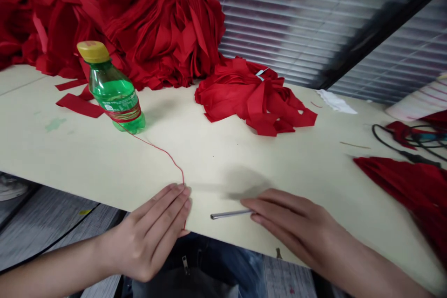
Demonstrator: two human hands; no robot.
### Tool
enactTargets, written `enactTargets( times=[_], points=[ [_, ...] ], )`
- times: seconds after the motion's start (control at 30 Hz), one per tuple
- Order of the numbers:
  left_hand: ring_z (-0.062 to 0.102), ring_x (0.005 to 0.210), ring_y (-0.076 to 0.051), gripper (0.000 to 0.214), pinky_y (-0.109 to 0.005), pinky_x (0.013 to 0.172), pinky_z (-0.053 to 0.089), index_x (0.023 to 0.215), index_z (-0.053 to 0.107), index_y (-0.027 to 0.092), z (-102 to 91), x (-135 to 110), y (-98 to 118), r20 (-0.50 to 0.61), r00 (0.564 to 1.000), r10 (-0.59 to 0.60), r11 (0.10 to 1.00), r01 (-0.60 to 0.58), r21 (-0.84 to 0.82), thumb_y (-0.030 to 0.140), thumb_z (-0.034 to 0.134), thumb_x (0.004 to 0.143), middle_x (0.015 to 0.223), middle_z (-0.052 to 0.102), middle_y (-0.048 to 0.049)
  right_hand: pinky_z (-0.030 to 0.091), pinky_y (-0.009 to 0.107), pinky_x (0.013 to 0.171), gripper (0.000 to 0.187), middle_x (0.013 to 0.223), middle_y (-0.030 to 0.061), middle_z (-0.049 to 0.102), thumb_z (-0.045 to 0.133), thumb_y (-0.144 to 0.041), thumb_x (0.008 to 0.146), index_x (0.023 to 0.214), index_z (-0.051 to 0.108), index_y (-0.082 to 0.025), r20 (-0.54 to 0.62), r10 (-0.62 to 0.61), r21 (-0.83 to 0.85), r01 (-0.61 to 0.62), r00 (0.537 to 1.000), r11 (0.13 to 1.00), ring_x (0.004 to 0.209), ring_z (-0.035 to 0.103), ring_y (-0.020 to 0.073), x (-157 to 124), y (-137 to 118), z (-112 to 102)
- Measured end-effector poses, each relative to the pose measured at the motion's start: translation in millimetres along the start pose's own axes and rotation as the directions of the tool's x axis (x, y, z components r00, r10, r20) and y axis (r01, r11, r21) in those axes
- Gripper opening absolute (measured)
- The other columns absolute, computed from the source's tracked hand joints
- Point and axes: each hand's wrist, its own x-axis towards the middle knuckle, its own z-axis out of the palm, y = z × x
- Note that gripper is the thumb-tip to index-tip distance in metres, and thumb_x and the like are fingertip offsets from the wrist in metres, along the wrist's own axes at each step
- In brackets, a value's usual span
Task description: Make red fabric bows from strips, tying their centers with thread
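My left hand (pixel 150 233) is closed at the table's front edge, its fingers pressed together on a thin red string (pixel 165 152). From there the string runs slackly to a green plastic bottle (pixel 115 93) with a yellow cap, and several turns of it are wound round the bottle's lower half. A short end of string hangs beneath my fingertips. To the right, my right hand (pixel 293 219) pinches one end of a slim silvery metal rod (pixel 230 214), which points left toward my left hand without touching it. The rod's far end lies hidden in my fingers.
Large bundles of red cloth strips (pixel 167 28) line the back of the table (pixel 87 158) by the blinds (pixel 272 14). A smaller tied bundle (pixel 244 93) lies at centre. Black cables (pixel 408 142), more red fabric (pixel 401 186) and a white scrap (pixel 335 101) are at right.
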Motion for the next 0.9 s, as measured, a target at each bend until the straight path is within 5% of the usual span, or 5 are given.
enactTargets(
  times=[0.23, 0.47, 0.6, 0.73, 0.9],
  points=[
    [0.050, 0.114, -0.045, 0.040, -0.050, 0.089, 0.055, 0.107, 0.060, -0.008, -2.6, 5, -4, 0.019, 0.999, 0.031, 0.999, -0.031, -0.011, 0.017, 0.069, 0.078, 0.114, 0.059, -0.0315, 0.055, 0.024, 0.076, 0.026, 0.107, 0.0043, 0.062, 0.043, -0.022, 0.093, 0.113, 0.058, -0.024, 0.177, 0.072, 0.124, -0.095, 0.982, 0.988, 0.093, 0.062, 0.0148, 5, -19, -1],
    [0.050, 0.112, -0.048, 0.044, -0.053, 0.087, 0.055, 0.112, 0.056, -0.011, -8.1, 4, 0, 0.089, 0.994, 0.065, 0.997, -0.068, 0.025, 0.014, 0.063, 0.076, 0.113, 0.058, -0.0344, 0.053, 0.019, 0.075, 0.012, 0.095, 0.0022, 0.061, 0.051, -0.024, 0.090, 0.096, 0.061, -0.026, -0.042, 0.174, 0.335, -0.150, 0.984, 0.930, 0.090, 0.061, 0.0124, 7, -16, -14],
    [0.046, 0.114, -0.050, 0.048, -0.055, 0.087, 0.053, 0.115, 0.054, -0.012, -11.7, 3, 2, 0.156, 0.987, 0.045, 0.999, -0.044, -0.010, 0.010, 0.053, 0.073, 0.118, 0.055, -0.0351, 0.054, 0.016, 0.065, 0.019, 0.086, -0.0019, 0.064, 0.055, -0.024, 0.087, 0.098, 0.064, -0.037, -0.200, 0.216, 0.392, -0.124, 0.956, 0.912, 0.081, 0.063, 0.0116, -3, -8, -12],
    [0.048, 0.113, -0.050, 0.046, -0.055, 0.086, 0.054, 0.113, 0.056, -0.012, -9.0, 3, 1, 0.119, 0.991, 0.053, 0.999, -0.051, -0.015, 0.009, 0.050, 0.072, 0.114, 0.057, -0.0342, 0.053, 0.016, 0.060, 0.021, 0.084, -0.0043, 0.066, 0.055, -0.028, 0.089, 0.106, 0.059, -0.040, -0.121, 0.331, 0.629, -0.186, 0.936, 0.755, 0.068, 0.064, 0.0095, -15, -6, -5],
    [0.048, 0.112, -0.049, 0.045, -0.053, 0.085, 0.055, 0.113, 0.056, -0.012, -4.6, 1, -2, 0.076, 0.995, 0.058, 0.998, -0.056, -0.025, 0.007, 0.043, 0.073, 0.114, 0.057, -0.0344, 0.054, 0.026, 0.067, 0.025, 0.083, 0.0013, 0.067, 0.044, -0.040, 0.095, 0.113, 0.059, -0.034, 0.179, 0.161, 0.877, -0.232, 0.971, 0.421, 0.070, 0.065, 0.0143, -11, -12, -11]
  ],
)
